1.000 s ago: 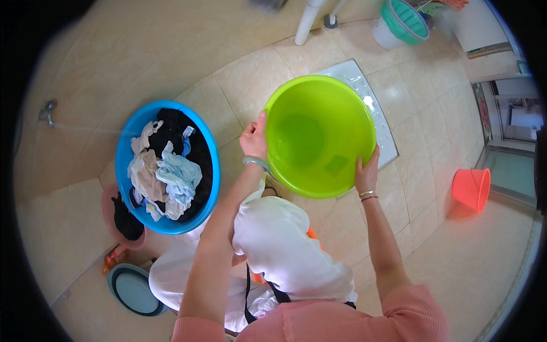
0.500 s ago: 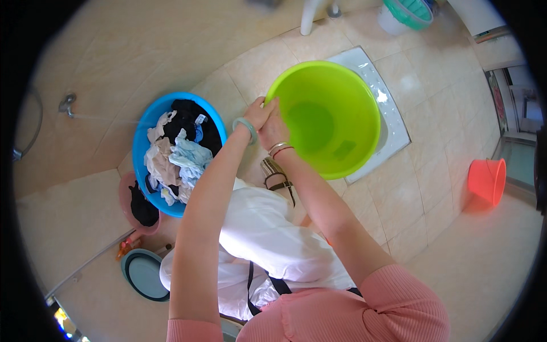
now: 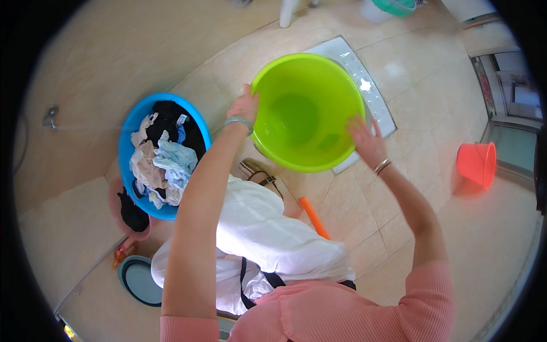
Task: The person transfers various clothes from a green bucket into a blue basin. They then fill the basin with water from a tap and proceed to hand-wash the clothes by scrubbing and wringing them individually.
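A large lime-green basin [image 3: 270, 134] is in front of me, tilted so its inside faces me. My left hand [image 3: 245, 107] grips the left rim, fingers wrapped over the edge. At the right rim is my right hand [image 3: 367, 142], fingers spread apart; whether they touch the plastic is hard to tell. A blue tub [image 3: 126, 149] stands to the left, heaped with laundry [image 3: 165, 159] in black, beige, white and pale blue. Water runs in a thin stream from a wall tap [image 3: 51, 118] toward that tub.
Behind the basin lies a white squat toilet [image 3: 364, 85] set into the tiles. A pink basin [image 3: 117, 211] with black cloth and a grey-green basin [image 3: 139, 279] sit lower left. A red bucket [image 3: 476, 164] stands right; an orange stick [image 3: 314, 218] lies near my foot.
My right hand has left the left rim, where both hands were together, and moved across to the right rim. My left hand stays on the left rim. The whole view has shifted slightly.
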The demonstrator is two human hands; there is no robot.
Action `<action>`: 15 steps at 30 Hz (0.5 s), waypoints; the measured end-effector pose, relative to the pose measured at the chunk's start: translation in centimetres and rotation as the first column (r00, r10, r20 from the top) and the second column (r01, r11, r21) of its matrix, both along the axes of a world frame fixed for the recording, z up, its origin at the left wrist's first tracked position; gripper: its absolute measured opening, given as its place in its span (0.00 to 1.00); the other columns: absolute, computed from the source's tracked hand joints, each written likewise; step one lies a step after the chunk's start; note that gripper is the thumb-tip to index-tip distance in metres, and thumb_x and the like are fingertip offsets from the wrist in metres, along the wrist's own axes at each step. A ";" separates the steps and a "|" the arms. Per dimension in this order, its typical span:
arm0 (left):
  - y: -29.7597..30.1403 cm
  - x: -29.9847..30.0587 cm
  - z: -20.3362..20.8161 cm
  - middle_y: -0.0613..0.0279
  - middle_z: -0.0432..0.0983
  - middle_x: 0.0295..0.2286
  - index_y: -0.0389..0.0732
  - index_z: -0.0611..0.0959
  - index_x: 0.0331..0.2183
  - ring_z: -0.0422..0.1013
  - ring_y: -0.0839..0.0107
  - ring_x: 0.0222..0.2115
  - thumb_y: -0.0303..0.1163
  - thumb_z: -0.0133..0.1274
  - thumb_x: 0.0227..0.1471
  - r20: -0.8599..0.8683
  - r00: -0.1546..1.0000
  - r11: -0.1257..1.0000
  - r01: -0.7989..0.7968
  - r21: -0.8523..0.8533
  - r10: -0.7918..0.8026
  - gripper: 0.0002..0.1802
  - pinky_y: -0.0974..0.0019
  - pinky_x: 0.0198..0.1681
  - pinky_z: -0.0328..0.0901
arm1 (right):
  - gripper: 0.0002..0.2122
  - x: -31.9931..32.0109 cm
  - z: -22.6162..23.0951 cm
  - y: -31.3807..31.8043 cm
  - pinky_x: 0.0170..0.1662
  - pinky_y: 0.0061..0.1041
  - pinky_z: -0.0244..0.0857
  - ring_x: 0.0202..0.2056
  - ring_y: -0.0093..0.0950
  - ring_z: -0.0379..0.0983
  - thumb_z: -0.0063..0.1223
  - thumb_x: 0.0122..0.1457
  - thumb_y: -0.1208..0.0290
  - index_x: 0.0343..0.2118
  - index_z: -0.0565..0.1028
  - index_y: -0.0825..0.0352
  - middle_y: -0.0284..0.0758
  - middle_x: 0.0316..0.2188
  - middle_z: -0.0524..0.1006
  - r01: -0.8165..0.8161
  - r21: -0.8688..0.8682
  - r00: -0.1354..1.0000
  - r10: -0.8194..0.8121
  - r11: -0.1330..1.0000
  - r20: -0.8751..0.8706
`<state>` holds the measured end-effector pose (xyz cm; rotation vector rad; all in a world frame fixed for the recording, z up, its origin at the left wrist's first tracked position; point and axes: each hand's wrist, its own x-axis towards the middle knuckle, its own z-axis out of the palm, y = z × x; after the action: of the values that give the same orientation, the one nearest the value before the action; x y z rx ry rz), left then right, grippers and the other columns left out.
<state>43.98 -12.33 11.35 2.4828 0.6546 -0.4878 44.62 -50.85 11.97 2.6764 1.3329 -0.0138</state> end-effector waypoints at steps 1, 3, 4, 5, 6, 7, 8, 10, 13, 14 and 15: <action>-0.1 0.2 0.3 0.41 0.77 0.35 0.41 0.62 0.46 0.73 0.44 0.37 0.45 0.37 0.61 0.009 1.000 1.000 0.016 -0.003 -0.016 0.20 0.45 0.40 0.66 | 0.27 2.2 1.4 -0.5 0.67 0.41 0.38 0.66 0.30 0.46 0.55 0.50 0.70 0.56 0.66 0.60 0.31 0.62 0.60 0.032 0.043 0.999 -0.030 0.999 -0.037; -0.5 0.3 0.9 0.42 0.77 0.35 0.41 0.62 0.46 0.73 0.45 0.37 0.45 0.37 0.61 0.023 0.998 0.999 0.051 -0.003 -0.051 0.20 0.46 0.40 0.66 | 0.25 4.8 2.9 -0.5 0.67 0.41 0.37 0.67 0.28 0.44 0.50 0.55 0.69 0.58 0.64 0.59 0.29 0.64 0.56 -0.009 -0.012 0.998 0.008 1.000 -0.055; -0.6 0.3 1.1 0.42 0.77 0.35 0.41 0.62 0.47 0.73 0.45 0.37 0.45 0.37 0.61 0.009 0.999 0.999 0.054 0.005 -0.054 0.20 0.46 0.40 0.66 | 0.24 5.8 3.1 -0.2 0.67 0.42 0.36 0.67 0.27 0.43 0.47 0.57 0.68 0.59 0.63 0.59 0.28 0.65 0.54 -0.032 -0.032 0.997 0.030 0.999 -0.072; -0.7 0.4 1.4 0.42 0.77 0.35 0.41 0.62 0.47 0.73 0.45 0.37 0.45 0.37 0.61 -0.004 0.998 0.998 0.056 0.013 -0.056 0.20 0.46 0.39 0.66 | 0.24 6.8 3.3 0.2 0.67 0.41 0.36 0.67 0.28 0.42 0.47 0.58 0.69 0.59 0.63 0.59 0.28 0.65 0.53 -0.082 -0.109 0.997 0.081 0.991 -0.013; -0.6 0.2 1.4 0.42 0.77 0.35 0.41 0.62 0.47 0.73 0.45 0.37 0.45 0.37 0.61 -0.024 0.998 0.998 0.056 0.025 -0.055 0.20 0.46 0.39 0.66 | 0.24 7.5 3.3 0.8 0.67 0.41 0.36 0.67 0.28 0.42 0.46 0.58 0.70 0.59 0.62 0.60 0.29 0.65 0.53 -0.130 -0.184 0.990 0.139 0.974 0.037; -0.3 0.1 1.1 0.41 0.77 0.35 0.42 0.62 0.48 0.73 0.43 0.37 0.46 0.38 0.61 0.006 0.999 0.999 0.037 0.016 -0.037 0.21 0.45 0.40 0.66 | 0.24 7.9 3.1 1.3 0.67 0.41 0.35 0.67 0.28 0.42 0.46 0.58 0.70 0.60 0.62 0.60 0.29 0.66 0.52 -0.171 -0.260 0.977 0.199 0.950 0.083; -0.1 0.0 0.5 0.39 0.76 0.35 0.44 0.62 0.49 0.72 0.41 0.37 0.46 0.39 0.60 0.037 0.999 1.000 0.019 0.006 -0.019 0.21 0.44 0.40 0.65 | 0.23 8.1 2.8 1.6 0.67 0.41 0.37 0.67 0.29 0.43 0.46 0.57 0.70 0.58 0.64 0.61 0.32 0.65 0.53 -0.183 -0.271 0.966 0.224 0.945 0.128; -0.4 0.0 0.6 0.39 0.76 0.35 0.45 0.62 0.49 0.72 0.41 0.37 0.47 0.39 0.60 0.053 0.999 1.000 0.012 0.008 -0.013 0.22 0.44 0.40 0.65 | 0.20 8.1 2.6 1.6 0.67 0.40 0.39 0.66 0.30 0.46 0.45 0.56 0.70 0.54 0.69 0.62 0.37 0.64 0.56 -0.189 -0.309 0.940 0.263 0.932 0.218; -1.4 0.1 1.1 0.43 0.77 0.35 0.44 0.62 0.48 0.73 0.46 0.37 0.49 0.38 0.60 0.040 0.999 0.999 0.018 0.029 -0.019 0.21 0.46 0.39 0.66 | 0.13 4.4 -2.1 -0.6 0.64 0.39 0.48 0.56 0.31 0.65 0.45 0.53 0.70 0.41 0.76 0.63 0.42 0.50 0.71 -0.259 -0.034 0.965 0.260 0.965 0.028; -1.1 -0.2 0.9 0.42 0.77 0.35 0.45 0.62 0.48 0.73 0.46 0.37 0.49 0.38 0.60 0.040 0.999 1.000 0.003 0.026 -0.004 0.22 0.46 0.39 0.66 | 0.08 2.1 -1.9 0.2 0.58 0.36 0.56 0.48 0.31 0.70 0.47 0.51 0.70 0.33 0.76 0.63 0.39 0.40 0.75 -0.302 -0.067 0.949 0.292 0.951 -0.122; -0.9 -0.6 0.7 0.42 0.77 0.35 0.46 0.62 0.48 0.73 0.47 0.37 0.50 0.39 0.60 0.033 0.999 1.000 -0.011 0.022 0.011 0.22 0.46 0.40 0.66 | 0.05 -0.7 -1.4 1.6 0.53 0.34 0.64 0.39 0.30 0.75 0.48 0.49 0.71 0.26 0.76 0.63 0.37 0.30 0.78 -0.349 -0.092 0.909 0.313 0.932 -0.276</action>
<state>43.36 -13.20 12.08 2.5015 0.6640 -0.4368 43.94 -49.21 10.59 2.3588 1.7786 -0.4139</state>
